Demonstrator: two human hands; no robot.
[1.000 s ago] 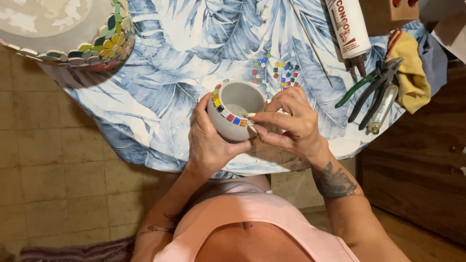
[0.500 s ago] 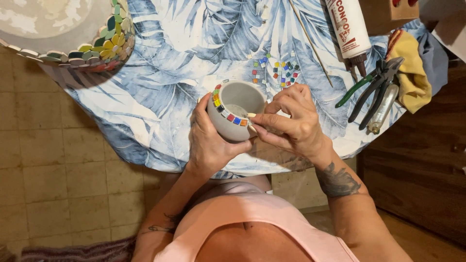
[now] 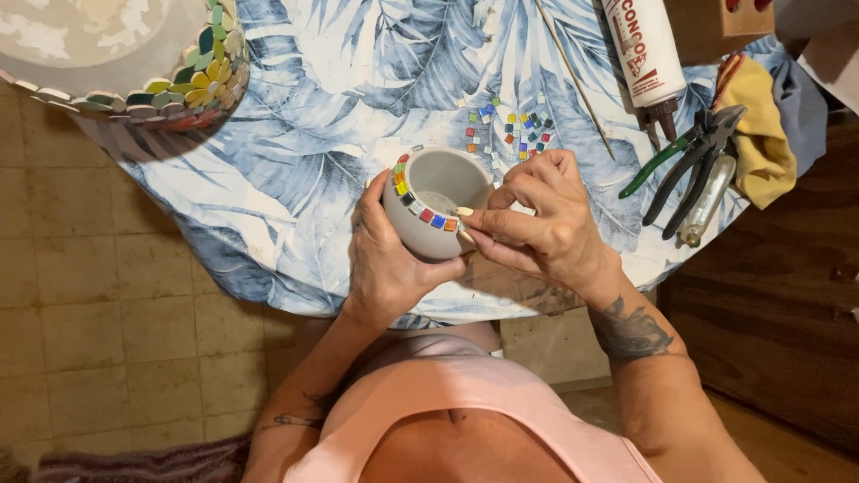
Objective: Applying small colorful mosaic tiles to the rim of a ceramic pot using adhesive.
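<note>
My left hand [image 3: 386,259] grips a small grey bowl-shaped pot [image 3: 438,183] from below and holds it over the table edge. A row of small coloured tiles [image 3: 420,204] runs along the pot's rim. My right hand [image 3: 541,219] pinches a small pale tile at its fingertips and presses it against the rim, right beside the last orange tile. Loose coloured mosaic tiles [image 3: 510,130] lie on the cloth just behind the pot.
The table carries a blue leaf-print cloth [image 3: 295,170]. A large dish edged with mosaic pieces [image 3: 170,85] sits at the far left. A glue tube [image 3: 644,49], a thin wooden stick [image 3: 573,76], pliers [image 3: 689,156] and a yellow rag [image 3: 761,125] lie on the right.
Both hands and the pot have hardly shifted; my right fingertips stay at the rim with the small tile.
</note>
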